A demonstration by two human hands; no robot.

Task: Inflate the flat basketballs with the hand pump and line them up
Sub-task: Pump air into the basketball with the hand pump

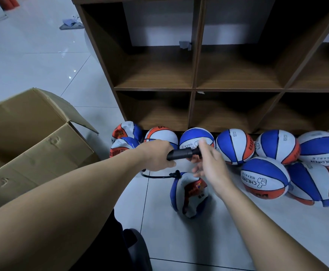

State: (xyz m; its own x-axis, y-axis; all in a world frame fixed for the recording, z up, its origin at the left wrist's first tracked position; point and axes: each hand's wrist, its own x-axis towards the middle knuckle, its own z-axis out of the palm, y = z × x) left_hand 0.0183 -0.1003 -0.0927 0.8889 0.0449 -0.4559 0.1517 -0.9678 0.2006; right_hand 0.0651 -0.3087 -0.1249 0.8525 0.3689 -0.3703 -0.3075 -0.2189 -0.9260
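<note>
The left grip [156, 157] grasps the black pump [183, 153]; the right grip [208, 163] is released beside it; below lies a flat basketball [189, 194]; cardboard box [32, 137] left, contents hidden.

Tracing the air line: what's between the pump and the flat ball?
A thin black hose runs from the pump to the flat ball, head view.

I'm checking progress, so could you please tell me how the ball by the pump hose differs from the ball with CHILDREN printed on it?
The hose ball is crumpled and sagging; the CHILDREN ball is round and full. The hose ball lies alone, connected to the black hose; the CHILDREN ball sits among others. Both are blue, white and orange.
</note>
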